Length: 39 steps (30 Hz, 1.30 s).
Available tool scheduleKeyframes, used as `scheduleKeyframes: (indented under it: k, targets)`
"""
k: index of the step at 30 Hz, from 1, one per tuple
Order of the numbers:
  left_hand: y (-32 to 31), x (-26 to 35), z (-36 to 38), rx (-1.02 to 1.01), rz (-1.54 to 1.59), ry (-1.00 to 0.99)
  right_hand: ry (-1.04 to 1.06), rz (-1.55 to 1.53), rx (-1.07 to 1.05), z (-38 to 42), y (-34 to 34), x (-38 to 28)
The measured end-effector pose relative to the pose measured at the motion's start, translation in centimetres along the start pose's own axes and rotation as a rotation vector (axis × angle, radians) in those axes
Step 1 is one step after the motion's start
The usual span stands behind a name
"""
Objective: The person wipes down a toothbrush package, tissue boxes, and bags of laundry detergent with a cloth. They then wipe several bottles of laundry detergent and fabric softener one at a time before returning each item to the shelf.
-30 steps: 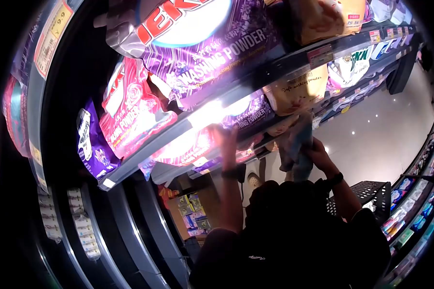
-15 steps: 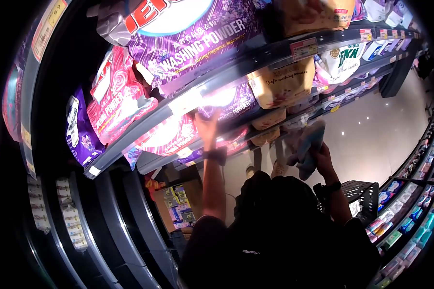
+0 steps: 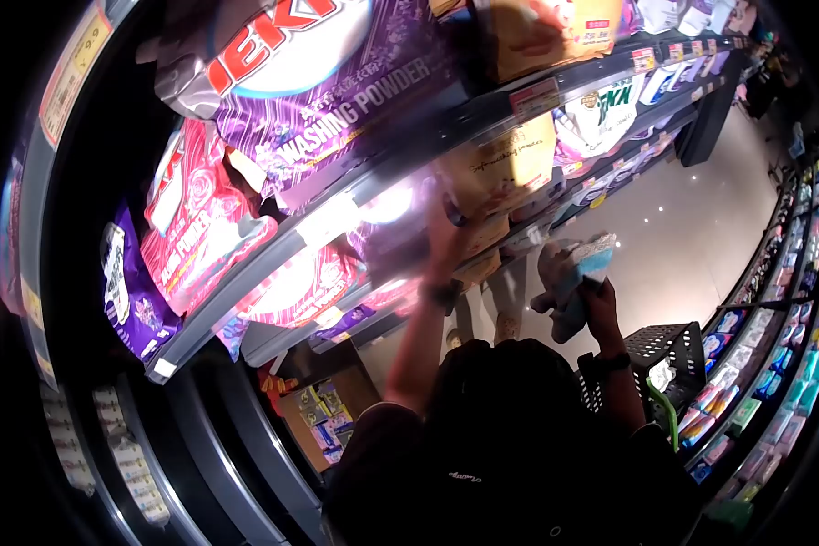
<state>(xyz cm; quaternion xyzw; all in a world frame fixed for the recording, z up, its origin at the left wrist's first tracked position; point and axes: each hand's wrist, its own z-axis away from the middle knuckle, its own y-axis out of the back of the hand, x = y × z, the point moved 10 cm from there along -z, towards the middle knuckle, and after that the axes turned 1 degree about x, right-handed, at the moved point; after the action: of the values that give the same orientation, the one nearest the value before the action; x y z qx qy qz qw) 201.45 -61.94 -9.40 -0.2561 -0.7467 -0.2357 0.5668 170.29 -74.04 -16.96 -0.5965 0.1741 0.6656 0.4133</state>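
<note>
My left hand [image 3: 446,235] is raised to the lower shelf, at the edge between a tan bag of washing powder [image 3: 505,164] and a purple washing powder bag [image 3: 396,223]. Its fingers are dim and smeared by motion, so their grip does not show. Lower right, my right hand [image 3: 601,308] is closed on a soft grey and light blue cloth [image 3: 569,278] with a whitish, rough-looking edge. The cloth hangs bunched over the floor, apart from the shelf.
Large purple [image 3: 337,100] and pink [image 3: 205,209] washing powder bags fill the shelf above. A black perforated basket [image 3: 669,350] stands by my right arm. Shelves of small packets [image 3: 764,391] line the right side. An open carton [image 3: 328,409] sits low on the left.
My left hand has shifted right along the shelf, from the purple bag to the tan bag. The cloth in my right hand has turned, showing more light blue. The view has shifted slightly.
</note>
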Motion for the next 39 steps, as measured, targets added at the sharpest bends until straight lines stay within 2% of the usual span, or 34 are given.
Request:
scheduleKeyframes:
  k: [5,25,32,39]
  targets:
    - [-0.1,0.3,-1.6,0.068,0.050,-0.110,0.020,-0.005,0.075,2.6,0.6,-1.2]
    - [1.8,2.3,-3.1,0.120,-0.076,-0.144,0.081,-0.049,0.315,7.2,1.7,0.3]
    - [1.7,2.9,-3.3,0.159,-0.106,-0.154,0.097,-0.041,0.253,4.4,1.7,-0.7]
    - [-0.3,4.0,-4.5,0.232,-0.150,-0.180,0.078,0.001,0.120,-2.1,3.0,-1.9]
